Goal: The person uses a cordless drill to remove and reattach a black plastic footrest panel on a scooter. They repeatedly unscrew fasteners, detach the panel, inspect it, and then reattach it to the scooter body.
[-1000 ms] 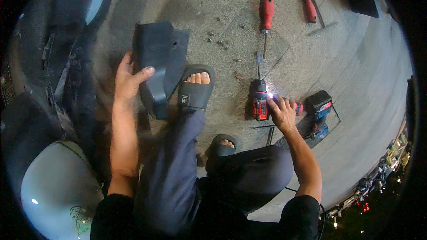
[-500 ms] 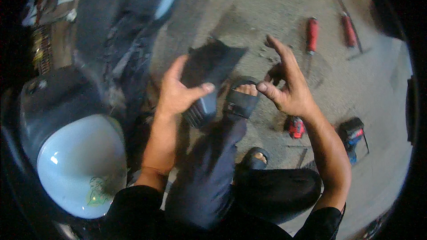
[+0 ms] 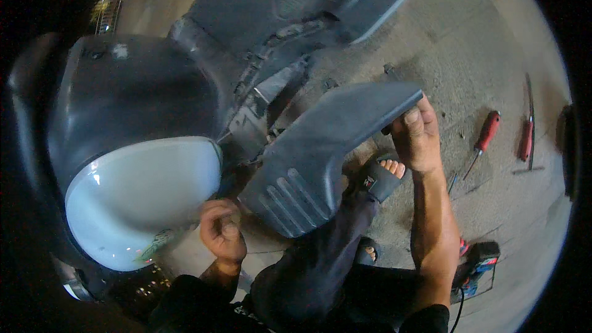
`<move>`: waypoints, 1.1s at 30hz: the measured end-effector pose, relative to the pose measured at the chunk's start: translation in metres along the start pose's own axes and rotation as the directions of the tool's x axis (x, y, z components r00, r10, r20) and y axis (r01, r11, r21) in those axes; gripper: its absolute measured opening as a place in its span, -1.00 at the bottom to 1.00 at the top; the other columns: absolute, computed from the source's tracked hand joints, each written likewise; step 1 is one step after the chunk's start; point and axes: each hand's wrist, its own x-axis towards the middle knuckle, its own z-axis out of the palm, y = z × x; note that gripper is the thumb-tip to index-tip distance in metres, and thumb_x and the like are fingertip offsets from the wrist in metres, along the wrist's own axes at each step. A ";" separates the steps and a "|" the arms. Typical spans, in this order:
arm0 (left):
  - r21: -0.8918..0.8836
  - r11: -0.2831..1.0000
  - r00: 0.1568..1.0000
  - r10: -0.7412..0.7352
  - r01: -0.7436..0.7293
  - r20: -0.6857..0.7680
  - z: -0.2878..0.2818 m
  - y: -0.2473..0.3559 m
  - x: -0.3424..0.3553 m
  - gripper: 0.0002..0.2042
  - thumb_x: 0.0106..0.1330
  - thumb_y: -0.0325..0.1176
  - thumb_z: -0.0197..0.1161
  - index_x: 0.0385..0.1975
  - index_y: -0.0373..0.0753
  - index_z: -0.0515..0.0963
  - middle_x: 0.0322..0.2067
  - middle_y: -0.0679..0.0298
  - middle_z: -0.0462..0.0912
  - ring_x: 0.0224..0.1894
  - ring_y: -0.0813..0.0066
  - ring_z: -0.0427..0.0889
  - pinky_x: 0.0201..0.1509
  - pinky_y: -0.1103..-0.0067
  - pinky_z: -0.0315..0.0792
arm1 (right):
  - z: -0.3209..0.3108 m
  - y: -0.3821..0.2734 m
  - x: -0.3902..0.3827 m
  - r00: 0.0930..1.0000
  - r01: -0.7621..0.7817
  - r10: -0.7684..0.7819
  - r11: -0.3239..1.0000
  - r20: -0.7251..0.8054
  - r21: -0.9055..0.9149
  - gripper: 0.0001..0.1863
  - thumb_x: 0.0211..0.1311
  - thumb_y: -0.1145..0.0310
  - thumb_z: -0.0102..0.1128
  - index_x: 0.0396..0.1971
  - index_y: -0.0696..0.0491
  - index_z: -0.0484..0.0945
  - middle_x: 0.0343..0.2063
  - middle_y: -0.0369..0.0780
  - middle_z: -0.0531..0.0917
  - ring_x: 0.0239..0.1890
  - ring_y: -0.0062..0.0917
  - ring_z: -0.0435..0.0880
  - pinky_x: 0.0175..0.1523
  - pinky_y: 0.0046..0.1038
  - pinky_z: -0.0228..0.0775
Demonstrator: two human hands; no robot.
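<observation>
Both hands clamped on grey plastic panel [image 3: 320, 160] at frame centre: left hand [image 3: 222, 231] at its 7 o'clock corner, right hand [image 3: 418, 135] at 2 o'clock end. Red screwdriver [image 3: 485, 135] on floor, 3 o'clock.

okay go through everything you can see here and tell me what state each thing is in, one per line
Grey panel: lifted off the ground, tilted, held at both ends.
Left hand: closed on the panel's lower edge.
Right hand: gripping the panel's upper end.
Scooter: parked, bodywork partly open.
Red screwdriver: lying on the ground, untouched.
Second red tool: lying on the ground.
Drill: resting on the ground behind the right arm.
</observation>
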 end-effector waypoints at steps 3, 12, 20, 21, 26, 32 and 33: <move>0.051 0.967 0.948 -0.255 0.250 0.192 -0.018 -0.015 -0.035 -0.63 0.41 -0.16 0.11 -0.02 -0.36 0.42 -0.09 0.03 0.53 -0.10 0.23 0.56 -0.01 0.38 0.48 | 0.011 0.009 0.015 0.996 0.028 -0.029 1.000 0.083 0.009 -0.66 0.41 0.06 0.17 -0.16 0.05 0.47 -0.38 -0.40 0.50 -0.33 -0.70 0.43 -0.19 -0.59 0.31; -0.594 0.218 0.603 -0.536 0.775 0.590 0.030 -0.042 -0.045 -0.20 0.33 0.04 0.24 0.41 -0.33 0.08 0.32 0.08 0.32 0.29 0.15 0.38 0.38 0.25 0.24 | 0.009 0.025 0.002 0.993 -0.083 0.082 0.997 -0.087 -0.010 -0.60 0.32 -0.04 0.22 -0.24 0.02 0.42 -0.40 -0.44 0.45 -0.34 -0.73 0.37 -0.21 -0.60 0.26; -0.537 0.297 0.602 -0.543 0.790 0.585 0.033 -0.032 -0.033 -0.17 0.25 -0.04 0.35 0.40 -0.35 0.12 0.33 0.10 0.31 0.34 0.20 0.33 0.43 0.31 0.18 | 0.010 0.020 -0.011 0.972 -0.127 0.136 0.990 -0.192 0.057 -0.41 0.09 -0.18 0.39 -0.21 -0.01 0.36 -0.35 -0.37 0.48 -0.32 -0.71 0.41 -0.29 -0.61 0.31; -0.494 0.352 0.603 -0.546 0.795 0.582 0.027 -0.035 -0.034 -0.19 0.25 -0.05 0.34 0.39 -0.35 0.14 0.31 0.09 0.33 0.33 0.21 0.35 0.42 0.32 0.19 | 0.013 0.022 -0.011 0.971 -0.112 0.124 0.991 -0.204 0.072 -0.40 0.09 -0.16 0.40 -0.18 0.00 0.36 -0.33 -0.36 0.48 -0.31 -0.70 0.42 -0.27 -0.60 0.33; -0.558 0.402 0.676 -0.566 0.726 0.472 0.020 -0.079 -0.069 -0.39 0.36 -0.19 0.17 0.34 -0.35 0.24 0.25 0.09 0.44 0.27 0.20 0.43 0.40 0.36 0.23 | 0.040 0.017 0.006 0.970 -0.035 0.030 0.999 -0.241 -0.013 -0.40 0.14 0.09 0.41 0.01 0.07 0.31 -0.20 -0.29 0.51 -0.19 -0.61 0.48 -0.06 -0.50 0.39; -0.832 -0.078 0.700 -0.501 0.550 0.510 0.052 -0.036 0.016 -0.47 0.44 -0.08 0.02 0.25 -0.34 0.35 0.10 0.03 0.58 0.11 0.12 0.58 0.16 0.24 0.46 | 0.079 0.025 0.044 0.965 0.085 -0.134 0.973 -0.227 -0.215 -0.27 0.21 0.50 0.30 0.33 0.10 0.12 0.11 -0.18 0.43 -0.05 -0.54 0.48 0.05 -0.46 0.40; -0.838 -0.129 0.729 -0.434 0.531 0.529 0.057 -0.034 0.023 -0.47 0.45 -0.06 0.01 0.24 -0.34 0.36 0.09 0.04 0.59 0.08 0.11 0.60 0.12 0.21 0.49 | 0.079 0.027 0.047 0.961 0.102 -0.160 0.963 -0.226 -0.251 -0.22 0.21 0.49 0.32 0.36 0.07 0.06 0.11 -0.16 0.42 -0.07 -0.53 0.48 0.04 -0.46 0.41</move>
